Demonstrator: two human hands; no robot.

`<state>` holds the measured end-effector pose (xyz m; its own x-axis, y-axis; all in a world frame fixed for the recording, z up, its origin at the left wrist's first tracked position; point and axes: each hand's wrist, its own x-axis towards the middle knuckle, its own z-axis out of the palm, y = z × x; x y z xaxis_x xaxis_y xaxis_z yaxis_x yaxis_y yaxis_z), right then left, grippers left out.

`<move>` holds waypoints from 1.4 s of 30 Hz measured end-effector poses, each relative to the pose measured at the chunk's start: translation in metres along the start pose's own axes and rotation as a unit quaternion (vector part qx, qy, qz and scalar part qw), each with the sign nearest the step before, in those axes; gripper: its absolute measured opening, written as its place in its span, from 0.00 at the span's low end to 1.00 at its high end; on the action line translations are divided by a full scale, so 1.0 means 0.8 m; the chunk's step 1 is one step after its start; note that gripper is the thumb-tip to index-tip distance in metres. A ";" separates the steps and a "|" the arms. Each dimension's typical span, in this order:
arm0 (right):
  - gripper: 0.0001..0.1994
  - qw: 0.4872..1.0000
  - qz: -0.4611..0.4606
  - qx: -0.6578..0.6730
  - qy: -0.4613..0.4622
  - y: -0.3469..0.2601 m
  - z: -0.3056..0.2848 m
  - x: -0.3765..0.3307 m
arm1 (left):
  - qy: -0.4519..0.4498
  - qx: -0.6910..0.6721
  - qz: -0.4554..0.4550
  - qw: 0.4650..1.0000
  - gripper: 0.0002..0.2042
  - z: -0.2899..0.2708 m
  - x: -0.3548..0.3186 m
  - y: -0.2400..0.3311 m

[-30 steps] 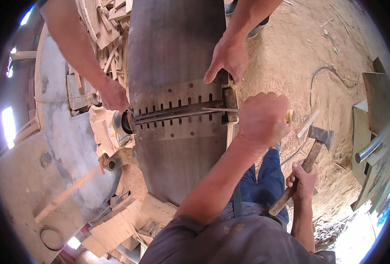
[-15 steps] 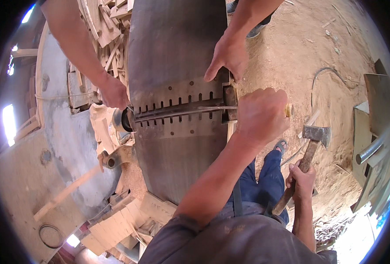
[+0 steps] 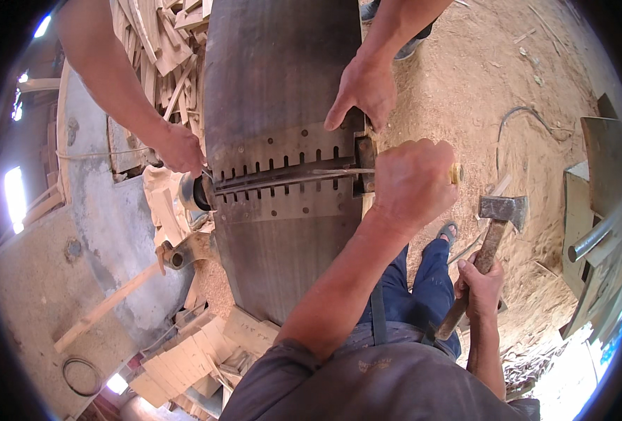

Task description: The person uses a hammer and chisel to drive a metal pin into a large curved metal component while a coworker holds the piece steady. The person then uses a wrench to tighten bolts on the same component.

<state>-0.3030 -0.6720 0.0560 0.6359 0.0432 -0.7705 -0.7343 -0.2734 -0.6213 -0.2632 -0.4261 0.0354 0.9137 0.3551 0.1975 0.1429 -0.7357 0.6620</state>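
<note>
My left hand is closed around a screwdriver, whose yellow handle end sticks out past the fist. Its thin metal shaft reaches into the cutter slot of a dark metal planer table. Lower at the right, my right hand grips the wooden handle of a hatchet, its head upward, beside my leg. Across the table, a co-worker's hand rests on the table edge. The co-worker's other hand pinches a small metal piece at the slot's left end; its kind is hidden.
Wood offcuts lie heaped beyond the table's left side, and more boards are stacked at the lower left. Sawdust covers the floor on the right. Metal sheets and a pipe stand at the far right.
My left hand and the screwdriver have shifted slightly left along the slot. The hatchet has moved only a little, and the co-worker's hands stay in nearly the same places.
</note>
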 end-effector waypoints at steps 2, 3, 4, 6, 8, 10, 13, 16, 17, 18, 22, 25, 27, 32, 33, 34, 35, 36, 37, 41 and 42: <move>0.10 1.000 0.000 -0.004 0.001 -0.002 0.003 -0.002 | 0.002 0.003 -0.003 1.000 0.08 0.002 0.000 -0.002; 0.10 1.000 -0.001 -0.010 -0.002 -0.005 0.004 -0.004 | 0.003 0.000 -0.002 1.000 0.08 0.004 0.000 -0.004; 0.10 1.000 -0.003 -0.015 -0.005 -0.008 0.005 -0.006 | 0.004 -0.003 -0.002 1.000 0.08 0.003 0.000 -0.005; 0.10 1.000 -0.002 -0.015 -0.006 -0.010 0.002 -0.007 | -0.010 0.006 -0.006 1.000 0.08 0.003 -0.001 -0.002; 0.10 1.000 -0.007 -0.013 -0.006 -0.012 0.002 -0.009 | -0.011 0.004 -0.010 1.000 0.09 0.000 -0.001 -0.001; 0.10 1.000 -0.016 -0.010 -0.003 -0.015 0.004 -0.010 | 0.001 -0.010 -0.013 1.000 0.09 -0.007 -0.001 -0.002; 0.09 0.998 -0.068 0.001 -0.015 -0.023 0.011 -0.010 | -0.008 -0.044 -0.013 0.999 0.08 -0.013 -0.001 0.003; 0.09 0.997 -0.076 0.001 -0.019 -0.035 0.022 -0.014 | 0.020 -0.042 -0.004 0.999 0.08 -0.008 0.000 -0.001; 0.08 0.997 -0.077 0.004 -0.022 -0.038 0.025 -0.016 | 0.022 -0.039 -0.011 0.999 0.07 -0.011 0.003 -0.001; 0.08 0.997 -0.077 0.008 -0.025 -0.040 0.027 -0.018 | 0.024 -0.036 -0.018 0.999 0.07 -0.015 0.007 0.000; 0.08 0.996 -0.079 0.000 -0.029 -0.044 0.031 -0.020 | 0.011 -0.038 -0.025 0.999 0.07 -0.016 0.007 0.004; 0.09 0.997 -0.071 0.014 -0.032 -0.036 0.027 -0.018 | 0.021 -0.039 -0.027 0.999 0.07 -0.015 0.008 0.004; 0.09 0.997 -0.071 0.013 -0.031 -0.030 0.023 -0.017 | 0.013 -0.027 -0.024 0.999 0.07 -0.014 0.008 0.003; 0.09 0.998 -0.063 0.009 -0.028 -0.030 0.021 -0.018 | -0.002 -0.009 -0.027 1.000 0.08 -0.008 0.005 0.002; 0.09 0.998 -0.064 0.005 -0.025 -0.030 0.020 -0.018 | -0.010 0.000 -0.025 1.000 0.08 -0.007 0.006 0.000; 0.09 0.998 -0.064 0.001 -0.023 -0.030 0.020 -0.019 | -0.019 0.010 -0.024 0.999 0.08 -0.006 0.006 0.000; 0.09 0.998 -0.063 0.002 -0.023 -0.031 0.019 -0.019 | -0.013 0.003 -0.023 1.000 0.07 -0.007 0.007 0.001; 0.09 0.998 -0.061 0.003 -0.023 -0.031 0.019 -0.019 | -0.008 -0.004 -0.022 1.000 0.07 -0.010 0.007 0.002; 0.09 0.998 -0.060 0.005 -0.023 -0.032 0.018 -0.019 | -0.002 -0.010 -0.020 1.000 0.07 -0.012 0.008 0.002; 0.08 0.997 -0.071 -0.003 -0.025 -0.034 0.019 -0.020 | 0.015 -0.022 -0.016 1.000 0.06 -0.016 0.006 0.000; 0.08 0.997 -0.069 -0.003 -0.026 -0.034 0.019 -0.019 | 0.019 -0.026 -0.014 0.999 0.06 -0.016 0.006 0.000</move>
<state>-0.2963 -0.6504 0.0827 0.7179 0.1302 -0.6838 -0.6387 -0.2676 -0.7215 -0.2636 -0.4169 0.0455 0.8940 0.3983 0.2053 0.1473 -0.6940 0.7047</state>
